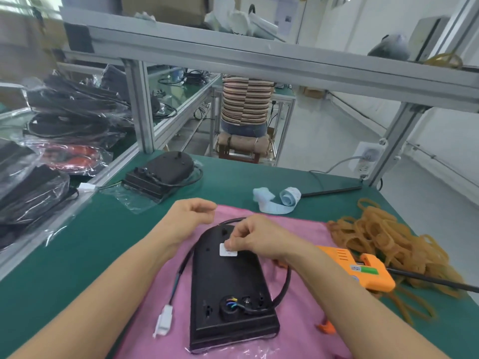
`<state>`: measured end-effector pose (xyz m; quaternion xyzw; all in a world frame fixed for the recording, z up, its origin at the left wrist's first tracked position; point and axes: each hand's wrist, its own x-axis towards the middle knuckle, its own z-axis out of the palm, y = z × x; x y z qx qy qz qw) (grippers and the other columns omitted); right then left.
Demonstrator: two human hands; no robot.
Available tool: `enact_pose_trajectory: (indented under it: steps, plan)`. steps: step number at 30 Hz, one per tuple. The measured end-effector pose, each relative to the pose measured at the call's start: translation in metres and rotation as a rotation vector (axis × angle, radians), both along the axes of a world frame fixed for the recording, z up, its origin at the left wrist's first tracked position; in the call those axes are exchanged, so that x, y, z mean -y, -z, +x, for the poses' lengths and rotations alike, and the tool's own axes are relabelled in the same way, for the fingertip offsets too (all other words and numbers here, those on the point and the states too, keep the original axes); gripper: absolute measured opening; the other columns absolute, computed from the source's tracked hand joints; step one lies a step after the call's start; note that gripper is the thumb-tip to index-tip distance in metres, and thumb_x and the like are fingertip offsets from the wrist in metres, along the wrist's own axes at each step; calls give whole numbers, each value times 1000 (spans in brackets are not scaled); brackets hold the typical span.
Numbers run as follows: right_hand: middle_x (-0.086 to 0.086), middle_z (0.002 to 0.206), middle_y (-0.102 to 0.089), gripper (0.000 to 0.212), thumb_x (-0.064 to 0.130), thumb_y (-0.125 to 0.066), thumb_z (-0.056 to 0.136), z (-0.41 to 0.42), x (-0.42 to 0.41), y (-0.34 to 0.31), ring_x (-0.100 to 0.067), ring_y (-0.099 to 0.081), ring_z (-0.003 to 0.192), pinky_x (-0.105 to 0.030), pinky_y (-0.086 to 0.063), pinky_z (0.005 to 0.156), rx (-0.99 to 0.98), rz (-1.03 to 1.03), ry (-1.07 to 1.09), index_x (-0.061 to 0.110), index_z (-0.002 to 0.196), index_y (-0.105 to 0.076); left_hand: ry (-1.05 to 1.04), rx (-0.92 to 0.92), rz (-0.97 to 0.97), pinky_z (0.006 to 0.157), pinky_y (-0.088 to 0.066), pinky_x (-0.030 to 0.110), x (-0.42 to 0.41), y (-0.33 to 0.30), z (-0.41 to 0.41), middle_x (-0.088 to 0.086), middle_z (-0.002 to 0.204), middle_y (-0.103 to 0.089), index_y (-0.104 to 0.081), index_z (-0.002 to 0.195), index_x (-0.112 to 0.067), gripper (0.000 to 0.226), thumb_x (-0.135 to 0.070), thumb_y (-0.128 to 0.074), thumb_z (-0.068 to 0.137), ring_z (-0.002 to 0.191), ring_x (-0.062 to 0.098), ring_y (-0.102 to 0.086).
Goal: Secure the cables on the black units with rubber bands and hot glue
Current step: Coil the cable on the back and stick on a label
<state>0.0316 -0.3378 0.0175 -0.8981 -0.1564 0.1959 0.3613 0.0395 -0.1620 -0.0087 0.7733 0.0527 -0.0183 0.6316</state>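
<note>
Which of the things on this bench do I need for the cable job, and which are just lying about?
For the job:
black unit on the pink cloth, right hand pinching its white sticker
its cable with white connector
rubber bands
orange glue gun
second black unit

Lying about:
blue tape roll
bagged stock
left hand, holding nothing clear
</note>
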Motion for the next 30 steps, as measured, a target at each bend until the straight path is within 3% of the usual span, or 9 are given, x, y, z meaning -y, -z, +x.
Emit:
enact_pose_trajectory:
  steps: [7, 10, 13, 17, 20, 22, 26, 28, 30]
  plan:
    - [6, 67, -59, 17, 28, -74, 82, 2, -7, -3, -13, -52, 70, -31, -44, 72, 45, -151, -31, 18, 70, -68, 27, 16, 47, 89, -41, 23, 6, 6, -29, 3, 112, -64, -64, 106, -16, 36, 10, -64, 81, 101, 17, -56]
    - [2, 74, -63, 17, 30, -76, 80, 0, -9, 0, -17, -55, 74, -35, -48, 72, 116, -200, -25, 14, 74, -71, 47, 20, 18, 78, -43, 11, 11, 8, -36, -1, 106, -67, -65, 101, -18, 40, 5, -77, 72, 95, 7, -60]
    - [-2, 87, -62, 32, 46, -77, 75, -1, -13, 1, -21, -54, 84, -33, -43, 71, 286, -364, -21, 16, 81, -67, 81, 7, -37, 67, -48, 7, 15, 9, -42, -8, 88, -70, -66, 93, -21, 50, -4, -90, 52, 75, -1, -63]
    - [-1, 109, -51, 62, 48, -78, 71, -9, -1, -2, -23, -51, 103, -34, -39, 78, 365, -329, 217, 16, 113, -45, 1, 38, 171, 84, -43, 11, 10, 11, -51, -1, 113, -58, -59, 114, -20, 54, 5, -80, 70, 101, 9, -57]
    - [4, 73, -50, 23, 46, -59, 89, -25, 36, -8, -21, -51, 79, -33, -31, 60, 393, -272, 328, 26, 79, -54, -105, 129, 430, 104, -34, 33, -6, 8, -66, -9, 123, -50, -55, 120, -29, 57, -19, -83, 72, 122, 14, -45]
    - [-1, 55, -44, 47, 51, -51, 92, -41, 68, -6, -22, -45, 61, -34, -27, 51, 297, -429, 277, 20, 57, -53, -25, 61, 496, 109, -33, 43, -7, 3, -79, -17, 122, -54, -58, 118, -35, 57, -45, -76, 65, 125, 14, -46]
    - [-4, 62, -62, 31, 38, -66, 88, -79, 84, 4, -10, -49, 47, -19, -37, 44, -298, 92, 202, 13, 69, -63, 96, 21, 467, 109, -33, 43, 7, -4, -88, -31, 93, -68, -61, 94, -49, 36, -44, -65, 59, 108, 4, -59]
    - [2, 59, -62, 22, 18, -66, 89, -87, 82, 9, -5, -51, 47, -14, -36, 42, -298, 352, 231, 13, 69, -59, 127, 31, 381, 109, -36, 34, 11, 2, -83, -29, 93, -69, -62, 100, -47, 41, -28, -75, 66, 105, -3, -60]
    - [6, 56, -61, 19, 7, -62, 91, -91, 81, 7, -1, -52, 45, -11, -36, 41, -212, 475, 234, 12, 73, -59, 129, 62, 335, 90, -38, 4, 13, 9, -77, -33, 94, -65, -61, 111, -41, 52, -8, -77, 75, 97, -19, -56]
